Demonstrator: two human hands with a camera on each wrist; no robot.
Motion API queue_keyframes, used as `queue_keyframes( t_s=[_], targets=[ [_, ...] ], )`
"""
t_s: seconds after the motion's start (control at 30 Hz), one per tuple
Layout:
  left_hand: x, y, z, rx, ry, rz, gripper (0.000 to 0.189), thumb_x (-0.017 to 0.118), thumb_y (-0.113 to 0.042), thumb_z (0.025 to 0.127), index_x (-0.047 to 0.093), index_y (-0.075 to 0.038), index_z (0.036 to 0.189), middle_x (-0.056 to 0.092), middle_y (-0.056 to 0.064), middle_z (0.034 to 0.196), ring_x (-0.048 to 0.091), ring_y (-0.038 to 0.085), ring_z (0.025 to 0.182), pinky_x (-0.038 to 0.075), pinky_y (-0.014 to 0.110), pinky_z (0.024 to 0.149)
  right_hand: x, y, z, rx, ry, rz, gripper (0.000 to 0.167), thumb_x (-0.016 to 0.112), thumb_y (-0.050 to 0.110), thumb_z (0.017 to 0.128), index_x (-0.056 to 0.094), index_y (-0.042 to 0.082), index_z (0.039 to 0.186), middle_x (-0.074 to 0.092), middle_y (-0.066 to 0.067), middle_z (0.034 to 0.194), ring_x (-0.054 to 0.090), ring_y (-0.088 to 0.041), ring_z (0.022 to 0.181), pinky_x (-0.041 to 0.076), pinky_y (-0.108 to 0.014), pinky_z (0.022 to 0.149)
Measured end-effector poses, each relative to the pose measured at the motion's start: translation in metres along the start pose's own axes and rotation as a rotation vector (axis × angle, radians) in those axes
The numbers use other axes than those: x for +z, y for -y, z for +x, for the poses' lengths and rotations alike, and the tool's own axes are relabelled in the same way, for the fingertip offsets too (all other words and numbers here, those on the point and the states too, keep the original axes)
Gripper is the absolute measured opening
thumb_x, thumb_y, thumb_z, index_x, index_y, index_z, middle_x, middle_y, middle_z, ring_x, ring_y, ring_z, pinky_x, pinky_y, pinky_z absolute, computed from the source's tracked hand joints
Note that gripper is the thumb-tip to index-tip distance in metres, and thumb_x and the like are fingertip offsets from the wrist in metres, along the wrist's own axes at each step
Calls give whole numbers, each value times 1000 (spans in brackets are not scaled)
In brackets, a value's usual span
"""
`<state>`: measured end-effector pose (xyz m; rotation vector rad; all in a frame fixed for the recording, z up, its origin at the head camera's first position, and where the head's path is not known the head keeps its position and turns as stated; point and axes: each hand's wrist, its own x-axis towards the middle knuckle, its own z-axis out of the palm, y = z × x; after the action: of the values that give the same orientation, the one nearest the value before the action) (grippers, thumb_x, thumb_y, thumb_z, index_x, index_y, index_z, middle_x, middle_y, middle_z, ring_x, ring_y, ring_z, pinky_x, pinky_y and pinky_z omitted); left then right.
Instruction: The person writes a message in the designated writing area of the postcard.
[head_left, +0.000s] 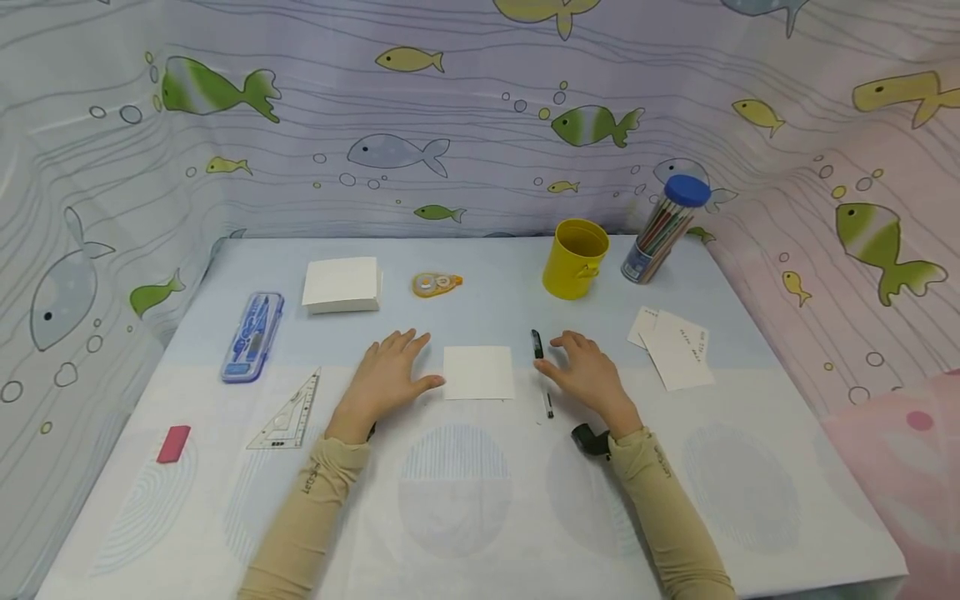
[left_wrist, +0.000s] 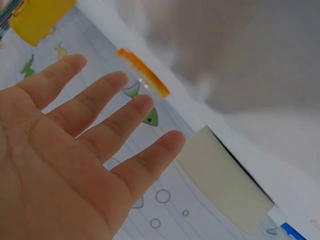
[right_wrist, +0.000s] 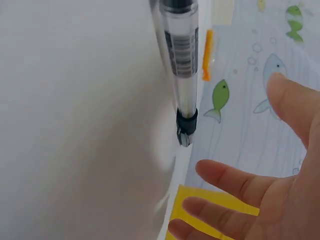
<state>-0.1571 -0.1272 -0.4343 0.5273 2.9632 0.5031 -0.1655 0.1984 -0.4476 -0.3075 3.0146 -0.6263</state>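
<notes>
A blank white card (head_left: pixel 478 372) lies on the table between the two hands. My left hand (head_left: pixel 388 377) is at its left side, fingers spread, the thumb tip right at the card's edge; nothing is in its palm in the left wrist view. On the right, a capped black pen (head_left: pixel 537 346) with a clear barrel lies lengthwise beside the card. My right hand (head_left: pixel 588 375) is just right of the pen, its thumb overlapping the barrel in the head view. In the right wrist view the pen (right_wrist: pixel 184 65) shows close up, apart from the loosely spread fingers.
Behind stand a stack of white cards (head_left: pixel 342 285), an orange correction tape (head_left: pixel 437 285), a yellow cup (head_left: pixel 574 260) and a pencil jar (head_left: pixel 663 229). Written cards (head_left: pixel 678 354) lie right. Leftward are a blue case (head_left: pixel 253 337), a set square (head_left: pixel 288 417) and a red eraser (head_left: pixel 173 444).
</notes>
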Motion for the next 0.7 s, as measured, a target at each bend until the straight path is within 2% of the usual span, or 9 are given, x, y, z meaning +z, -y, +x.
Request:
queue_keyframes(
  t_s=[0.13, 0.23, 0.43, 0.7],
  targets=[
    [0, -1, -1, 4, 1, 0, 80, 61, -57, 87, 42, -6, 146, 40, 24, 150, 36, 47, 138, 30, 67, 109, 4, 0, 3, 13, 33, 47, 67, 56, 55, 92, 54, 2, 131, 45, -23, 146, 46, -43, 131, 46, -59, 99],
    [1, -1, -1, 7, -3, 0, 80, 61, -57, 87, 43, -6, 145, 41, 23, 149, 36, 46, 138, 31, 67, 109, 8, 0, 4, 6, 24, 39, 64, 58, 54, 91, 56, 0, 126, 51, -23, 139, 51, -42, 126, 48, -56, 97],
    [2, -3, -1, 10, -5, -11, 79, 61, -57, 87, 44, -6, 145, 42, 22, 149, 36, 46, 139, 30, 67, 109, 17, 3, 5, -25, -72, -15, 49, 66, 48, 88, 63, 2, 104, 65, -18, 110, 61, -38, 102, 52, -49, 83],
    [6, -3, 0, 16, 9, 0, 77, 62, -54, 88, 45, -5, 144, 42, 24, 149, 36, 46, 138, 32, 65, 109, 24, 11, 5, -14, -134, -80, 42, 71, 43, 86, 62, 3, 96, 64, -18, 106, 60, -39, 101, 51, -49, 80]
  ],
)
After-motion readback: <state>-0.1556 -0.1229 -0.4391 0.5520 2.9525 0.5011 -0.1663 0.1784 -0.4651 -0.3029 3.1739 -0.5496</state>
